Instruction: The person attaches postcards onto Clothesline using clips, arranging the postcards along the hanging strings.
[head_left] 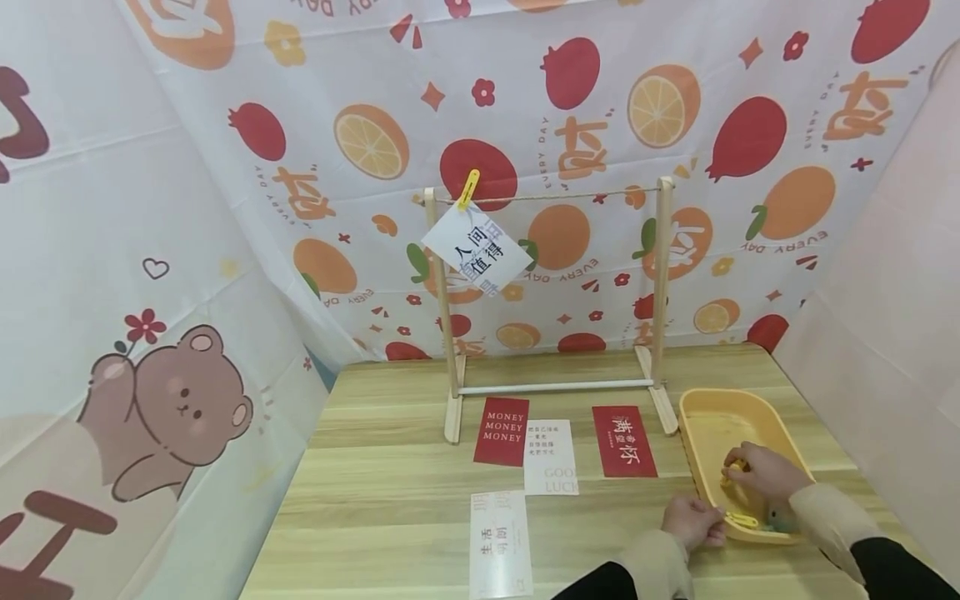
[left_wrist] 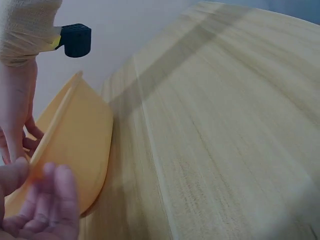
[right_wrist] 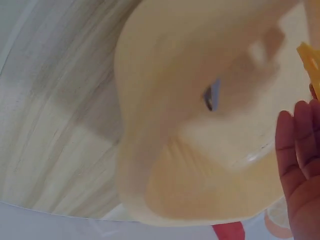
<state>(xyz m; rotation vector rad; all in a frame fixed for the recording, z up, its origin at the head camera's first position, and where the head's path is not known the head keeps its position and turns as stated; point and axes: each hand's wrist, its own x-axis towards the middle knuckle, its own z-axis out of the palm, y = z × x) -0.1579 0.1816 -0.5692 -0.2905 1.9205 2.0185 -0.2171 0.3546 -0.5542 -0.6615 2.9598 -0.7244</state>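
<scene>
In the head view my right hand (head_left: pixel 768 475) reaches into the yellow tray (head_left: pixel 693 450) and pinches a yellow clothespin (head_left: pixel 733 472). The same clothespin (right_wrist: pixel 311 65) shows at the right edge of the right wrist view, above my fingers. At the tray's near left corner my left hand (head_left: pixel 692 522) grips the rim with curled fingers. In the left wrist view its fingers (left_wrist: pixel 60 195) lie along the tray's outer wall (left_wrist: pixel 82 135). Another yellow clothespin (head_left: pixel 742 520) lies inside the tray beside the left fingertips. A small greenish thing (head_left: pixel 782 518) is partly hidden under my right wrist.
A wooden rack (head_left: pixel 663 275) with a string stands at the back; a yellow clothespin (head_left: pixel 468 189) holds a white card (head_left: pixel 480 250) there. Two red cards (head_left: pixel 501 432) (head_left: pixel 625 442) and two pale cards (head_left: pixel 551 458) (head_left: pixel 500 542) lie on the wooden table (head_left: pixel 375 500).
</scene>
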